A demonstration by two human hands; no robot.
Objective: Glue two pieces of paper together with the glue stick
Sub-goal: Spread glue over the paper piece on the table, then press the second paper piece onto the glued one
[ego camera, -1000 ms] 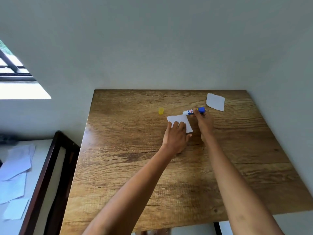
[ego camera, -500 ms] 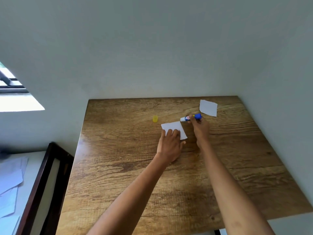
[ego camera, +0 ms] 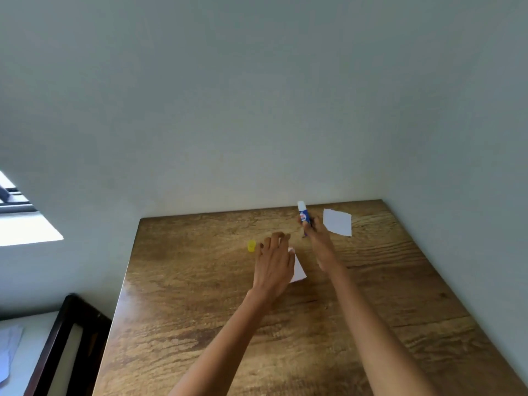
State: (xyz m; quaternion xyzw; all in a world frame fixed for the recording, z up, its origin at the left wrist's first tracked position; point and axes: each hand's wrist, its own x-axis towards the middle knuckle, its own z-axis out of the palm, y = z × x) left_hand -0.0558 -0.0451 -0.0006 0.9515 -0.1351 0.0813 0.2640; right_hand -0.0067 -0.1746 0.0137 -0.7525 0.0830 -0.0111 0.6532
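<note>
My right hand (ego camera: 317, 238) grips a blue and white glue stick (ego camera: 303, 215), uncapped and held nearly upright above the table, white tip up. My left hand (ego camera: 275, 260) lies with its fingers spread over a white paper piece (ego camera: 297, 270), covering most of it; its fingertips reach toward the small yellow cap (ego camera: 251, 246) standing on the wood. A second white paper piece (ego camera: 337, 222) lies flat at the far right, just right of the glue stick.
The wooden table (ego camera: 285, 324) butts against a pale wall at the back and on the right. A dark wooden frame (ego camera: 65, 338) and a white surface with loose papers (ego camera: 8, 350) sit lower left. A window (ego camera: 17, 218) shows at the left.
My right hand lifted the glue stick off the near paper and turned it from lying sideways to upright. My left hand slid forward over the paper toward the yellow cap. The camera tilted up.
</note>
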